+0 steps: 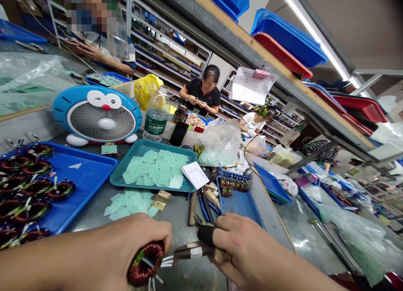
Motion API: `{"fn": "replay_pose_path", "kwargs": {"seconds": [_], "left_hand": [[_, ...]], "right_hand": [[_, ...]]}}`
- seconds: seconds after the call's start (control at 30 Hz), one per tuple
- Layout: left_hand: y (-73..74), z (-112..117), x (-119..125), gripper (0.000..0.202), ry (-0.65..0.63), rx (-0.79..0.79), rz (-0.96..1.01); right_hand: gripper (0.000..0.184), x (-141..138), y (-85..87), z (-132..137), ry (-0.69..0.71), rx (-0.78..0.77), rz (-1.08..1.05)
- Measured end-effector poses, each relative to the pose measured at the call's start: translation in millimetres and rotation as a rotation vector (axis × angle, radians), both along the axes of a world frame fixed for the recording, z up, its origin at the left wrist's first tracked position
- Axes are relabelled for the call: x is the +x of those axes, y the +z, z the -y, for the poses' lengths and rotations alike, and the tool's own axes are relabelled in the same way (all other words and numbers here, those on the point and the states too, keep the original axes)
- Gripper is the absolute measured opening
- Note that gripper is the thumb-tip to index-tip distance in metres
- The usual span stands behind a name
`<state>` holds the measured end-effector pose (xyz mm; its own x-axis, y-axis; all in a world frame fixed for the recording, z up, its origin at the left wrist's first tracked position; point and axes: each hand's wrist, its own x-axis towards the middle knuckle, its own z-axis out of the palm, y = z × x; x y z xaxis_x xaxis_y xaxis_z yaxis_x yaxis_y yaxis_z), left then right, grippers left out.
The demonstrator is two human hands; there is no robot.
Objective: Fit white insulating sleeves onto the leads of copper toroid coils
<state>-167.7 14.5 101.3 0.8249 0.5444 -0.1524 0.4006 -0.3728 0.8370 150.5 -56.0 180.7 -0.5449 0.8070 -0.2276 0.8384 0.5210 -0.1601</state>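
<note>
Left-hand [126, 240] fingers closed around a copper-red, wire-wound ring coil [147, 263], held over the grey metal worktop [181, 226], nearside of the teal plastic tray's [118, 179] near edge. Right hand [234, 240] (black finger sleeve [206, 234] on) grips a dark, flat, white-banded tool [185, 252], tip at the coil's white-sleeved leads [166, 263].

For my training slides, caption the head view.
Left-hand grip holds a wound coil, its leads near a dark tool in the right-hand grip.
</note>
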Motion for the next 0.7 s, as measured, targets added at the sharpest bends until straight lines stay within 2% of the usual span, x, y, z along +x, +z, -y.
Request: {"fn": "replay_pose_path", "kwargs": {"seconds": [0.13,0.23,0.3,0.37,0.47,0.6,0.7], "left_hand": [[-19.5,8,-1,0.029,-0.053,0.071,0.061],[-34.7,11,-3,0.028,-0.018,0.14,0.088],[-38.5,10,-3,0.024,0.036,0.188,0.035],[-37.2,5,-2,0.022,0.103,0.198,-0.06],[-34.8,-4,0,0.028,0.182,0.19,-0.158],[-45.6,-15,2,0.041,0.257,0.311,-0.062],[-59.2,-19,4,0.042,0.388,0.377,0.088]], "right_hand": [[0.023,8,-4.3,-5,0.05,-0.034,-0.061],[0.022,9,-19.0,-5,0.057,-0.082,-0.069],[0.015,10,-33.9,-2,-0.022,-0.088,-0.096],[0.013,11,-48.6,2,-0.164,-0.088,-0.141],[0.025,10,-63.5,9,-0.361,-0.163,-0.239],[0.036,-3,-78.3,17,-0.479,-0.314,-0.393],[0.05,-19,-97.3,21,-0.631,-0.271,-0.428]]}}
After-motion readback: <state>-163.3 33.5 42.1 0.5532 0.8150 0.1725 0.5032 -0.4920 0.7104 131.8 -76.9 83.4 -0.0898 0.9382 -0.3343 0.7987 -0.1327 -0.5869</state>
